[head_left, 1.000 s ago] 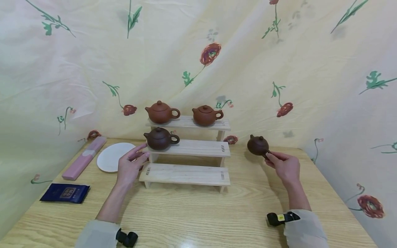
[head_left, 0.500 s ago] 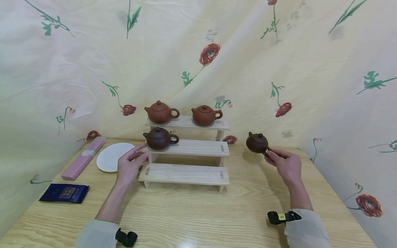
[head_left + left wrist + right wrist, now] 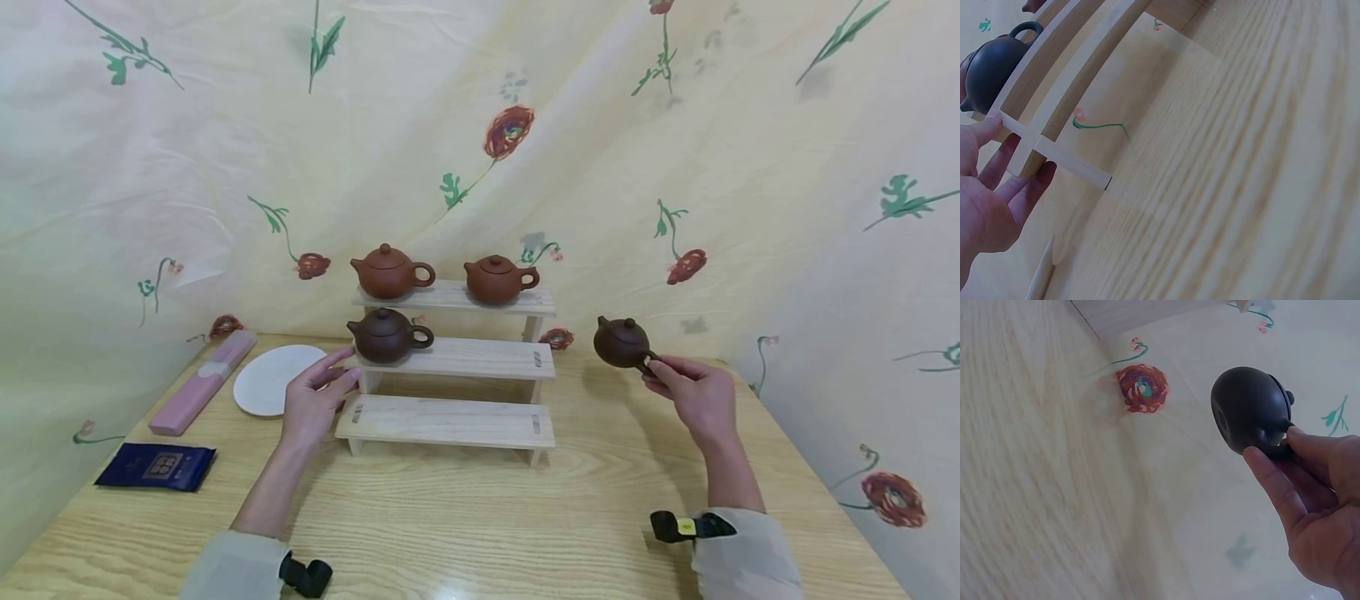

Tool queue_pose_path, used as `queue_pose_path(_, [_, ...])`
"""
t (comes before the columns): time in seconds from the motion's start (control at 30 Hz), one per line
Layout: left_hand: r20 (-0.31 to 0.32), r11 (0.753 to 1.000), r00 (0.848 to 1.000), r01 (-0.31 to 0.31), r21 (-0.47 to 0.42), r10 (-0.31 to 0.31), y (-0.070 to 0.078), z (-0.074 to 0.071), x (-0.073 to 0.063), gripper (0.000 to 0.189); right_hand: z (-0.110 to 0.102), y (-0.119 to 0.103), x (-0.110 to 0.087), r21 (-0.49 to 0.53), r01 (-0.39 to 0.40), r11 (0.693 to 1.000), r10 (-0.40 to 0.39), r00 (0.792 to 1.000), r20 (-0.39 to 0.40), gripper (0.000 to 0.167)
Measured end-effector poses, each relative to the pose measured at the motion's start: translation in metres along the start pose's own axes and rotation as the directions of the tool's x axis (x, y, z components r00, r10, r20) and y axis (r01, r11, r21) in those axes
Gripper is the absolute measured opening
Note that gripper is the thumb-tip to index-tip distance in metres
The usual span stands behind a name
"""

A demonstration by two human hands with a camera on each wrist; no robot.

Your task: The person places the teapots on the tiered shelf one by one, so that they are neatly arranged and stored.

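Observation:
My right hand (image 3: 699, 402) pinches the handle of a small dark brown teapot (image 3: 621, 342) and holds it above the table, right of a three-tier wooden stand (image 3: 450, 422). Its spout points away to the back left. In the right wrist view, thumb and fingers close on the handle of the teapot (image 3: 1247, 409). My left hand (image 3: 315, 408) grips the left end of the stand at the middle tier; in the left wrist view its fingers (image 3: 1034, 190) lie against the board ends. Another dark teapot (image 3: 385, 336) sits at that tier's left, just above the hand.
Two reddish-brown teapots, one left (image 3: 386, 273) and one right (image 3: 497, 281), stand on the top tier. Left of the stand lie a white plate (image 3: 258, 383), a long pink case (image 3: 198, 387) and a dark blue packet (image 3: 159, 467). Flowered cloth (image 3: 600, 167) hangs behind the table.
The right hand has shifted slightly right, and the teapot in it has risen a little, its spout end tipping up. My left hand and the stand stay put.

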State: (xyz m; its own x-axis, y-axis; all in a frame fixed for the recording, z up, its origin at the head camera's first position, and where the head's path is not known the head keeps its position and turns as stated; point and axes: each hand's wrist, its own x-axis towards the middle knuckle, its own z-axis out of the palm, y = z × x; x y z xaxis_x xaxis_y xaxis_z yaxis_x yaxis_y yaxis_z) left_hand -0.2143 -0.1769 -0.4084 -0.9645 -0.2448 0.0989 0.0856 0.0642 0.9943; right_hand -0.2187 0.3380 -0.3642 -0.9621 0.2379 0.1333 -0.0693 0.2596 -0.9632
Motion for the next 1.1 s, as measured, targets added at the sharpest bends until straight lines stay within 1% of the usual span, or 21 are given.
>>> queue_pose_path(0.13, [0.003,1.0,1.0,0.001,0.001,-0.001,0.0,0.0,0.0,0.046,-0.001,-0.005,-0.002,0.007,0.01,1.0,-0.011,1.0,0.015,0.049])
queue_pose_path(0.23, [0.003,1.0,1.0,0.0,0.001,0.0,0.0,0.001,0.0,0.046,-0.002,-0.008,-0.004,0.052,0.015,0.999,-0.016,1.0,0.027,0.05])
queue_pose_path(0.3, [0.001,1.0,1.0,0.0,-0.001,0.0,0.0,0.001,0.0,0.046,-0.003,-0.01,-0.005,0.076,0.027,0.997,-0.03,0.999,0.037,0.048])
queue_pose_path(0.37, [-0.002,1.0,1.0,0.001,-0.003,-0.001,0.0,0.001,0.0,0.046,-0.004,-0.011,-0.006,0.113,0.039,0.993,-0.045,0.998,0.046,0.043])
queue_pose_path(0.47, [-0.005,1.0,1.0,0.004,-0.008,-0.004,0.0,0.001,0.0,0.046,-0.005,-0.014,-0.007,0.171,0.053,0.984,-0.064,0.996,0.058,0.03])
queue_pose_path(0.57, [-0.007,1.0,1.0,0.006,-0.012,-0.006,0.0,0.001,0.0,0.046,-0.005,-0.018,-0.008,0.228,0.057,0.972,-0.073,0.995,0.065,0.022])
queue_pose_path(0.8, [-0.007,1.0,1.0,0.007,-0.005,-0.007,0.0,0.001,0.0,0.045,-0.005,-0.024,-0.012,0.266,0.079,0.961,-0.105,0.991,0.087,0.026])
queue_pose_path(1.1, [-0.005,1.0,1.0,0.011,-0.002,-0.011,0.0,0.0,0.0,0.046,-0.003,-0.027,-0.013,0.264,0.091,0.96,-0.121,0.988,0.097,0.031])
